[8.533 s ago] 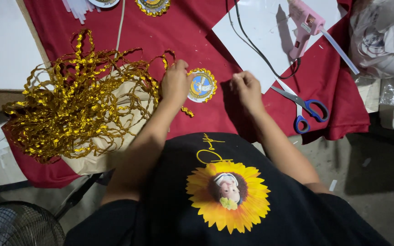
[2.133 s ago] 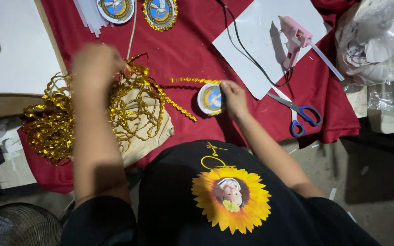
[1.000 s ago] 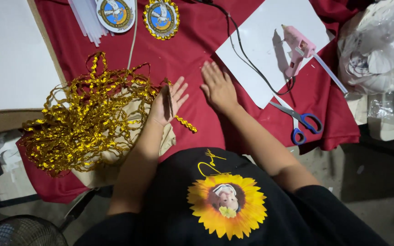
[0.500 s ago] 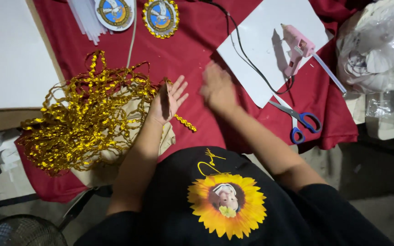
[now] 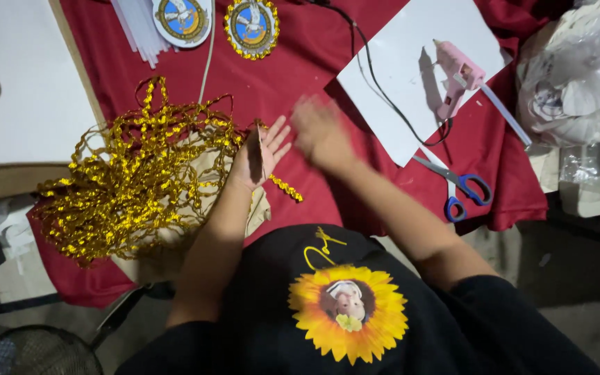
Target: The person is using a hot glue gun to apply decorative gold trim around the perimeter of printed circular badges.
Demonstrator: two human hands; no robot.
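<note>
Left hand [image 5: 258,158]: centre of frame, palm up, fingers spread; a thin flat round disc [image 5: 255,149] stands on edge across the palm, long axis running up-frame, lightly pinched at the thumb.
Gold sequin trim, loose tangled heap [image 5: 133,187]: centre left, touching the left hand; one strand trails lower right past the wrist.
Right hand [image 5: 321,132]: just right of the left, motion-blurred, apparently open and empty; grip cannot be told.
Blue-handled scissors [image 5: 456,187]: right.
Pink glue gun [image 5: 456,73]: upper right, on white sheet [image 5: 397,62].
Two round emblems, one gold-edged [image 5: 251,26]: top edge.
Red cloth [image 5: 300,62]: underneath all.
</note>
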